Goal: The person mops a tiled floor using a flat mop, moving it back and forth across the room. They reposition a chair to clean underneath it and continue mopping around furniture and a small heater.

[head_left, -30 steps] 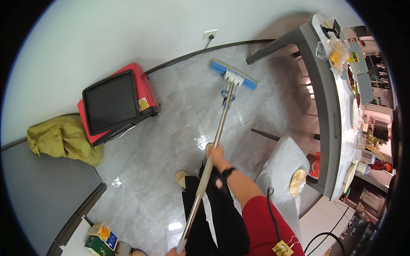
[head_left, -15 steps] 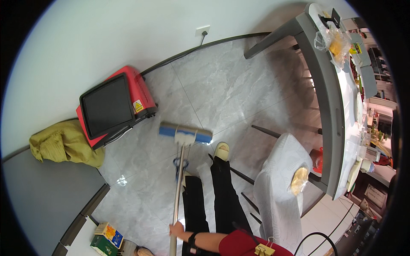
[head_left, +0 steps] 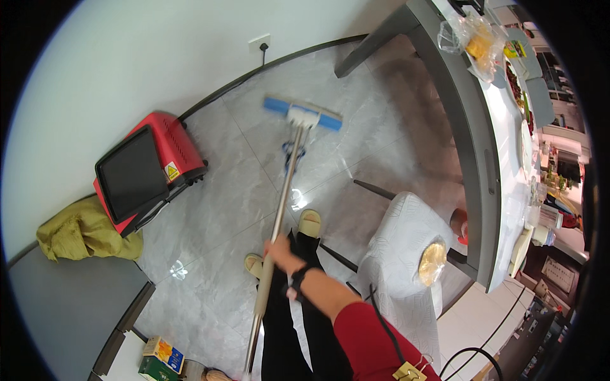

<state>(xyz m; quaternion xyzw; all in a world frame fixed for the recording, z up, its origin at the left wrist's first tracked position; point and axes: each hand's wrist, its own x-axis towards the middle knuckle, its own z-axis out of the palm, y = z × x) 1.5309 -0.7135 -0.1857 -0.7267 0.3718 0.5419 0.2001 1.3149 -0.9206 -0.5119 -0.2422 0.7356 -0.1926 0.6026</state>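
Note:
My right hand (head_left: 283,255) grips the metal pole of a sponge mop (head_left: 287,184), its arm in a red sleeve and a black band on the wrist. The mop's blue and white head (head_left: 304,115) lies across the grey marbled floor tiles (head_left: 222,190), ahead of my feet in pale slippers (head_left: 309,223). A dark blue loop-shaped part (head_left: 292,152) hangs on the pole below the head. The pole runs down to the lower edge of the picture. My left hand is not in view.
A red machine with a black tray (head_left: 133,171) stands by the left wall, next to an olive sack (head_left: 89,232). On the right are a covered chair (head_left: 397,235) with a wrapped round item (head_left: 432,261) and a grey table (head_left: 473,159). Boxes (head_left: 160,359) stand at lower left.
The mop head has moved forward and slightly right, toward the wall. My right arm has reached farther out, and my view has shifted a little.

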